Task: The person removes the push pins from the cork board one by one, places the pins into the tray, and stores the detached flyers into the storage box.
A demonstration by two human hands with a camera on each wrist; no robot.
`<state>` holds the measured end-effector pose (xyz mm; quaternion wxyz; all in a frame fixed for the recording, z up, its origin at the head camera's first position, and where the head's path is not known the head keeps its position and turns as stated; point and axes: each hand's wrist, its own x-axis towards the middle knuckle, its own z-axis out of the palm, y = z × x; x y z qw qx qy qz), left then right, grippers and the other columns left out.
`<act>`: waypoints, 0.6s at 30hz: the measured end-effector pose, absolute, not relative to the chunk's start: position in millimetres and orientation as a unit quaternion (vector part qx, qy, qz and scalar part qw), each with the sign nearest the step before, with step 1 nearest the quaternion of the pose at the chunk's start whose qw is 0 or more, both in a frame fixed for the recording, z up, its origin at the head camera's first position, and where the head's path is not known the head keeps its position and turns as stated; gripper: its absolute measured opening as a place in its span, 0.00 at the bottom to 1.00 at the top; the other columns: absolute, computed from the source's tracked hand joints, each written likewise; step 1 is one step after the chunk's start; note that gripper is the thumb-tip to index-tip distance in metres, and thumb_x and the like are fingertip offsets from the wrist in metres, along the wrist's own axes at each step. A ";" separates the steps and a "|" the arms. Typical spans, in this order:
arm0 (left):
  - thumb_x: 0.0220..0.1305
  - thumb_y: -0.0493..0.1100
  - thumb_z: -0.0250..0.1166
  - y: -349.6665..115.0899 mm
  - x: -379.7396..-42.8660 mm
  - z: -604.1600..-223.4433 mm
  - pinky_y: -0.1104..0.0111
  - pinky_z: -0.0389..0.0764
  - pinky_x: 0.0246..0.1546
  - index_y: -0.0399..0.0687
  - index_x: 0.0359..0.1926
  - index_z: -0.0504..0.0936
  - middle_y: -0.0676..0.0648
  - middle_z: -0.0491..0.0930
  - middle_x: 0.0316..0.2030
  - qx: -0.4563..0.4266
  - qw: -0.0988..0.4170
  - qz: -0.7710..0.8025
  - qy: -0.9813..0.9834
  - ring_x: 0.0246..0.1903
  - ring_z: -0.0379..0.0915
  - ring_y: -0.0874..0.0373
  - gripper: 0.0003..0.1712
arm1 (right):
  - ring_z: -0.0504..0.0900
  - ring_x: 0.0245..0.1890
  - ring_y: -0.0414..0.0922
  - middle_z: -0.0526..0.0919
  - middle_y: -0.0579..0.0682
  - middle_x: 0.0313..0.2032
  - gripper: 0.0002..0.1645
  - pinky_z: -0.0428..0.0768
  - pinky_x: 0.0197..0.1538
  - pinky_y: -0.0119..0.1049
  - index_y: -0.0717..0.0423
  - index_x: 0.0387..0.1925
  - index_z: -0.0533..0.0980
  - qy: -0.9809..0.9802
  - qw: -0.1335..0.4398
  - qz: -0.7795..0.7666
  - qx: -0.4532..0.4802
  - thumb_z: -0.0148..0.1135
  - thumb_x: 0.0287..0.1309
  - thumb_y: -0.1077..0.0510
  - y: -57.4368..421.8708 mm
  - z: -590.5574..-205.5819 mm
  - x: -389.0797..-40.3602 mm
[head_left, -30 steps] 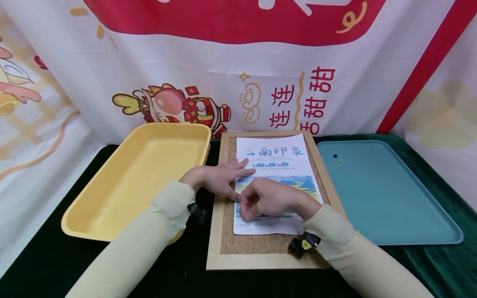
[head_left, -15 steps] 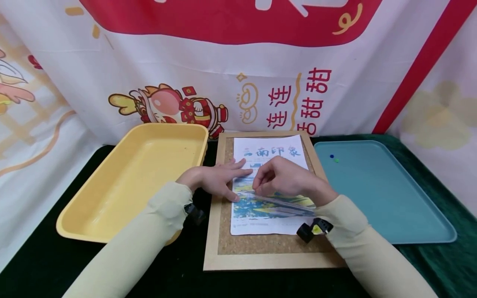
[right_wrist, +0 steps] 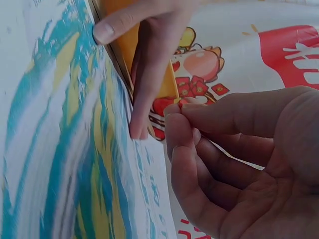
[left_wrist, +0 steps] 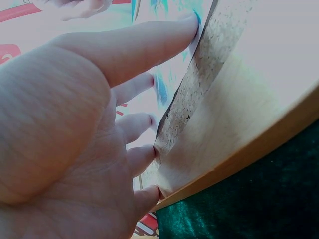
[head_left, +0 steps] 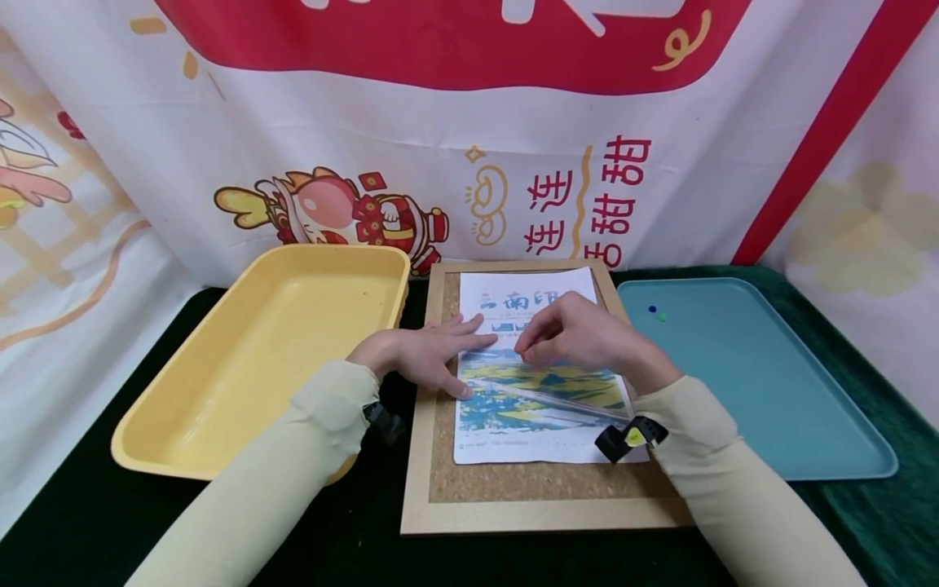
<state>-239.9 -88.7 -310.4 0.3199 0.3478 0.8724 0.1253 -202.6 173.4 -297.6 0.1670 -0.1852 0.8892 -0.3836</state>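
A printed sheet of paper (head_left: 543,447) with a blue and yellow landscape lies on a cork board (head_left: 513,483) with a wooden frame. My left hand (head_left: 429,355) rests with spread fingers across the paper's left edge and the board. In the left wrist view, the thumb (left_wrist: 144,47) touches the print while other fingertips reach the cork and frame. Above the paper, my right hand (head_left: 579,334) pinches a tiny red object (right_wrist: 181,104), apparently a pushpin, between thumb and forefinger. Most of it is hidden by the fingertips. The right hand covers part of the printed title.
A deep yellow tray (head_left: 183,408) stands left of the board. To the right is a flat blue tray (head_left: 763,375) holding a small dark blue piece (head_left: 652,309) and a green piece (head_left: 663,317). Dark green cloth (head_left: 367,538) covers the table; a printed curtain (head_left: 411,122) hangs behind.
My right hand has moved up and to the right, from beside the left thumb to over the upper right of the paper. The left hand stays on the paper's left edge.
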 end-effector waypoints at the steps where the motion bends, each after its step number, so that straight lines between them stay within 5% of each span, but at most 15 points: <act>1: 0.74 0.55 0.67 -88.7 -240.0 -310.4 0.40 0.28 0.84 0.61 0.87 0.49 0.48 0.28 0.87 0.348 0.320 0.125 0.872 0.86 0.18 0.44 0.51 | 0.85 0.39 0.45 0.91 0.50 0.42 0.07 0.84 0.47 0.38 0.56 0.44 0.90 0.889 0.165 -0.386 -0.182 0.71 0.67 0.60 175.4 -297.8 -203.5; 18: 0.74 0.55 0.67 -88.5 -239.6 -309.6 0.40 0.29 0.84 0.60 0.87 0.49 0.48 0.28 0.87 0.349 0.318 0.125 0.873 0.86 0.18 0.44 0.51 | 0.86 0.44 0.50 0.91 0.52 0.49 0.10 0.86 0.56 0.48 0.55 0.48 0.90 0.901 0.139 -0.398 -0.105 0.70 0.69 0.58 206.2 -293.5 -212.4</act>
